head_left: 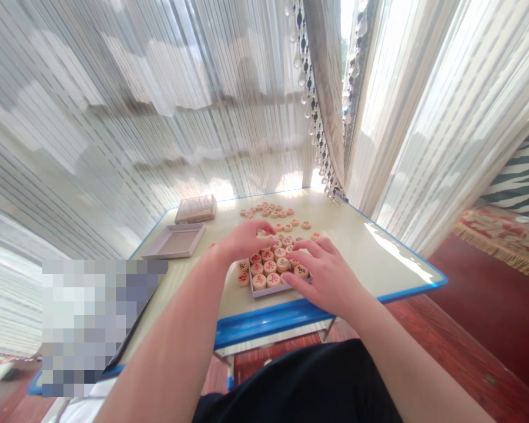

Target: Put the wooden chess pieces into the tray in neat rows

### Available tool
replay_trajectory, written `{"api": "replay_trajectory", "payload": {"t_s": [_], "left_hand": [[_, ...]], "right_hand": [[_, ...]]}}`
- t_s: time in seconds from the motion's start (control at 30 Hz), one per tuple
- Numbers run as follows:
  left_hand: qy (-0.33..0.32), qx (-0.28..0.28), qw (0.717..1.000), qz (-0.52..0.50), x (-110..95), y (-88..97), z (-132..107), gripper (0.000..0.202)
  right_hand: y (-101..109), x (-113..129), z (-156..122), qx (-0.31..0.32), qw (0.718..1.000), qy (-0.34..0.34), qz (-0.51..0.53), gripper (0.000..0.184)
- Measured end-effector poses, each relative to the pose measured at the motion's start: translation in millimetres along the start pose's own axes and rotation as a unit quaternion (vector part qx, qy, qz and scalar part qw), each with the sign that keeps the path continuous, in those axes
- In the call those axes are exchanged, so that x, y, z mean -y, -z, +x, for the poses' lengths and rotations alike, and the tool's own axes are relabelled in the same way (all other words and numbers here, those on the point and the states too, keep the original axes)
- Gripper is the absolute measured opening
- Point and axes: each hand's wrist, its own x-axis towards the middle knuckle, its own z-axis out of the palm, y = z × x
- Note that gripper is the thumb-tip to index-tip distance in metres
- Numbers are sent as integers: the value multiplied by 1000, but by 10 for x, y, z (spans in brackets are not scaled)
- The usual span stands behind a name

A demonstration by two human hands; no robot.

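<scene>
Both the left hand (245, 239) and right hand (330, 277) lie open on round pieces (268, 267) in a tray (264, 292). It sits square by the front edge of the tabletop (379, 247), with bare room to its right.

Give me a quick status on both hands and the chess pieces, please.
Left hand over tray's far edge, grip unclear. Right hand flat on chess pieces in it. Loose pieces beyond; empty lid left, nothing blocking.

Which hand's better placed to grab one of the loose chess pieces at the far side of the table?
Left, probably. The left hand sits farther out, fingertips just short of the loose pieces; the right hand lies nearer the body, spread over the tray pieces.
</scene>
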Motion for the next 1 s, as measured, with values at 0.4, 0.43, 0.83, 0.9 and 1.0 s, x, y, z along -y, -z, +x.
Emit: {"api": "replay_trajectory", "payload": {"t_s": [0.4, 0.43, 0.83, 0.9, 1.0], "left_hand": [[-10, -179, 979, 100, 256, -64, 78, 24], [-9, -183, 977, 105, 256, -67, 75, 25], [-25, -204, 969, 136, 250, -114, 74, 19], [-32, -210, 968, 132, 219, -111, 67, 19], [-38, -201, 972, 113, 156, -105, 51, 18]], "right_hand": [[-48, -200, 181, 8, 999, -40, 23, 21], [-62, -264, 262, 25, 998, -45, 17, 20], [-363, -791, 900, 117, 990, -74, 21, 22], [-322, -805, 850, 95, 992, -67, 37, 23], [-195, -767, 796, 97, 989, -63, 94, 21]]}}
